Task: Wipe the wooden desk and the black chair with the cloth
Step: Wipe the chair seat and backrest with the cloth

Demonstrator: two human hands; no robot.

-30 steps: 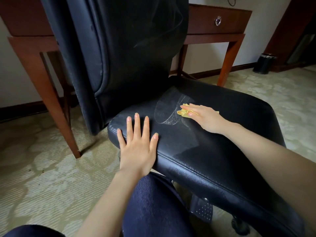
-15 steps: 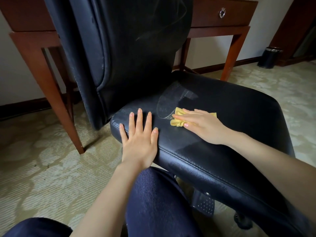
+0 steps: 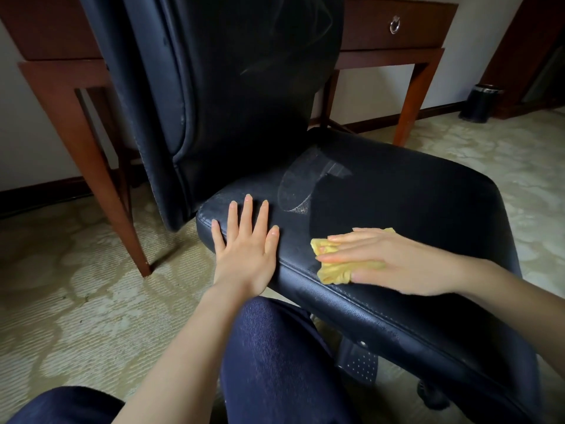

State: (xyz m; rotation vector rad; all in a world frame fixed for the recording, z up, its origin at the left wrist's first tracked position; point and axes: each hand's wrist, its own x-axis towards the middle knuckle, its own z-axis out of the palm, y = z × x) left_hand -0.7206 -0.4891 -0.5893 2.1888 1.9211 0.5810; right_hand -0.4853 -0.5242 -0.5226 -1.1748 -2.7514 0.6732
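Observation:
The black chair (image 3: 406, 203) fills the middle of the view, its tall backrest upright and its seat facing me. My right hand (image 3: 388, 261) lies flat on the yellow cloth (image 3: 331, 270), pressing it on the seat near the front edge. My left hand (image 3: 246, 249) rests flat with fingers spread on the seat's front left corner, holding nothing. A dusty grey patch (image 3: 296, 188) shows on the seat behind the cloth. The wooden desk (image 3: 394, 26) stands behind the chair, partly hidden by the backrest.
Desk legs (image 3: 101, 179) come down to the patterned carpet (image 3: 76, 301) on the left and right of the chair. A small black bin (image 3: 481, 102) stands by the wall at the right. My knees in dark trousers (image 3: 269, 356) sit below the seat edge.
My right hand has dragged the cloth from the middle of the seat toward me, to the front edge. My left hand has stayed on the seat corner.

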